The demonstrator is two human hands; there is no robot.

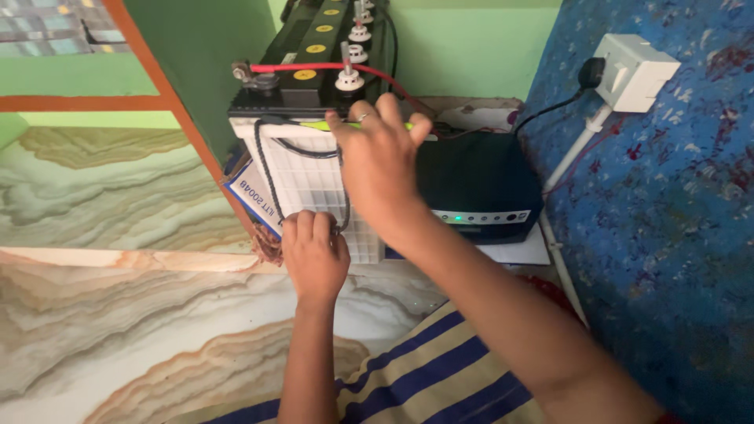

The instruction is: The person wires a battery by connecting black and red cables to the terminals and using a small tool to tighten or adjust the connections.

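Note:
A large battery [310, 184] with a white ribbed case and a black top stands on the floor against the green wall. My left hand [314, 255] is closed on a black cable [263, 169] that loops down the battery's front. My right hand [379, 161] reaches over the battery's front top edge and grips a tool with a yellow-green handle [318, 125]. A red cable [314, 68] runs across the black top from a terminal [239, 72] at the left. White caps [349, 78] and yellow caps dot the top.
A black inverter box [479, 188] with a small green light sits right of the battery. A white wall socket [632, 72] with a black plug is mounted on the blue patterned wall at right. Marble-patterned floor [118, 314] spreads to the left. Striped cloth [440, 377] lies below.

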